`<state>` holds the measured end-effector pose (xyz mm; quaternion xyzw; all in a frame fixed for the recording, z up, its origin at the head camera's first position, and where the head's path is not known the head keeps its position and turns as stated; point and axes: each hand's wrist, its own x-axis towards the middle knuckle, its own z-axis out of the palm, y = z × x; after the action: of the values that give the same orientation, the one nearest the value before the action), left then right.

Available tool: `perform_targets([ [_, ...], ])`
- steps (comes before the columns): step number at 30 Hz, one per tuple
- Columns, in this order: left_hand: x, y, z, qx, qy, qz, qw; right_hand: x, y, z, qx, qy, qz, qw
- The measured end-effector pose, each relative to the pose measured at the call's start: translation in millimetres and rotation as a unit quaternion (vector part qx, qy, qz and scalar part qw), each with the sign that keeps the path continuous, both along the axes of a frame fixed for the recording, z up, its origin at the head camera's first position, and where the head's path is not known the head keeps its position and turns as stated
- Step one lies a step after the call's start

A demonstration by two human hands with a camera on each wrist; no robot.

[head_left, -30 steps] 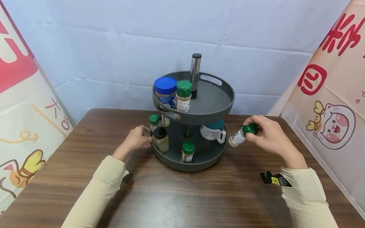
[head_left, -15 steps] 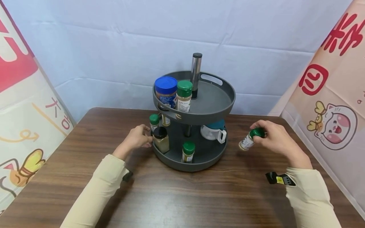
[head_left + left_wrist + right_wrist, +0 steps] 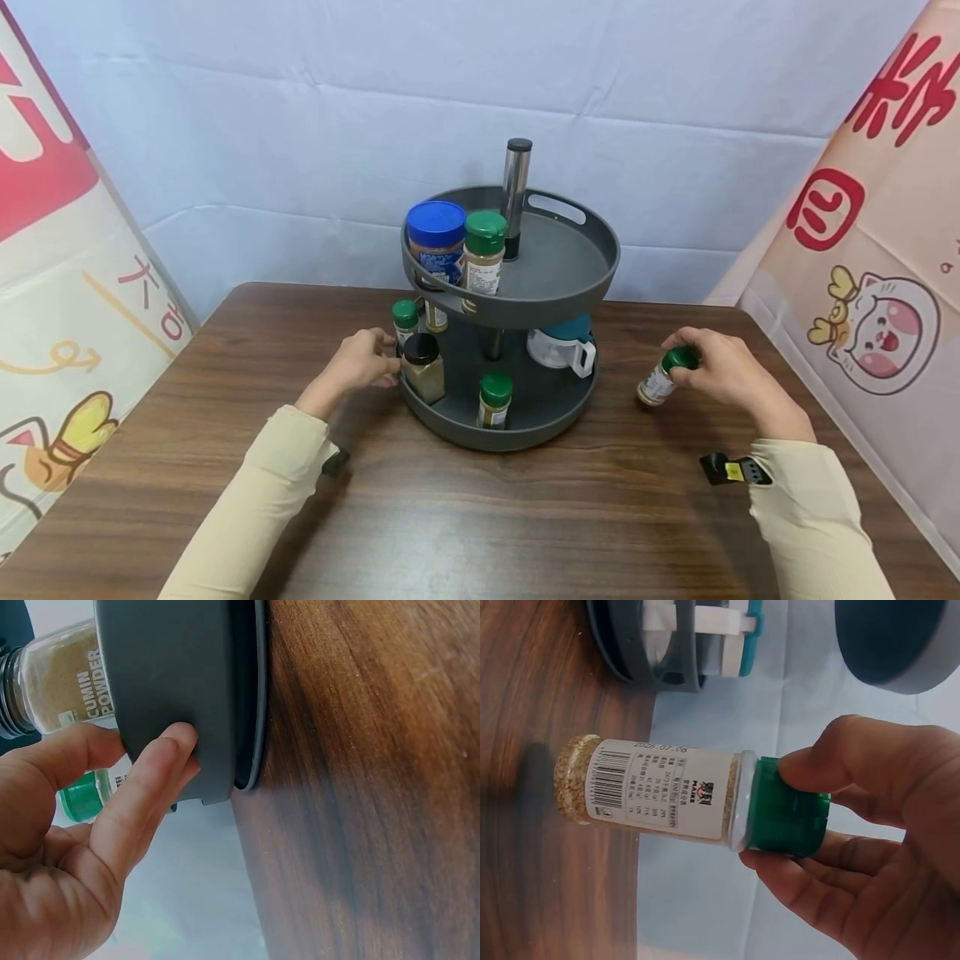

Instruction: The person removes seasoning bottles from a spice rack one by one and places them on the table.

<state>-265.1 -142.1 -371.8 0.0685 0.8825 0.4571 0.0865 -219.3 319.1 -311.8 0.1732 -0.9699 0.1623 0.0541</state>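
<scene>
My right hand (image 3: 723, 375) pinches the green cap of a spice jar (image 3: 656, 787) that has a white label and pale grains inside. The jar tilts, its base low over the table to the right of the rack; whether it touches the wood I cannot tell. My left hand (image 3: 358, 367) grips the lower tier's rim (image 3: 172, 682) of a grey two-tier turntable rack (image 3: 517, 442), thumb at the upper edge and fingers against the outer wall. Close to that thumb stands a black-capped cumin powder jar (image 3: 64, 675), with a green-capped jar (image 3: 405, 317) behind it.
The lower tier also carries another green-capped jar (image 3: 495, 400) and a white container with a teal lid (image 3: 558, 346). On the upper tier stand a blue-lidded jar (image 3: 437, 237) and a taller green-capped jar (image 3: 483, 250), beside a metal post (image 3: 514, 187). Pale cloth hangs behind.
My right hand has carried the spice jar rightward, away from the rack, and lowered it toward the table. My left hand and the rack have stayed in place.
</scene>
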Motion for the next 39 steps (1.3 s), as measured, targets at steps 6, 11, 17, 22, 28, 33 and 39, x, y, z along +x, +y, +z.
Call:
perform_targets([
  [6, -0.3, 0, -0.1, 0.012, 0.005, -0.003, 0.9999, -3.6, 4, -5.0, 0.012, -0.021, -0.011, 1.0],
  [11, -0.4, 0, -0.4, 0.018, 0.009, -0.002, 0.9998, -7.0, 10, -7.1, 0.024, -0.037, -0.023, 0.999],
  [17, -0.8, 0, -0.1, 0.022, 0.011, -0.001, 0.9997, -7.8, 21, -7.7, 0.034, -0.045, -0.038, 0.998],
  [22, -0.2, -1, -0.4, 0.021, 0.003, 0.001, 0.9998, -8.2, 26, -8.4, 0.038, -0.045, -0.049, 0.997],
  [28, -0.7, 0, -0.4, 0.013, -0.004, 0.007, 0.9999, -8.7, 30, -10.3, 0.043, -0.039, -0.05, 0.997],
  [33, -1.3, 0, 0.2, 0.006, -0.014, 0.014, 0.9998, -9.2, 32, -11.1, 0.041, -0.043, -0.053, 0.997],
  [39, -1.6, 1, -1.0, 0.011, -0.018, 0.011, 0.9997, -8.9, 33, -12.1, 0.037, -0.043, -0.053, 0.997],
])
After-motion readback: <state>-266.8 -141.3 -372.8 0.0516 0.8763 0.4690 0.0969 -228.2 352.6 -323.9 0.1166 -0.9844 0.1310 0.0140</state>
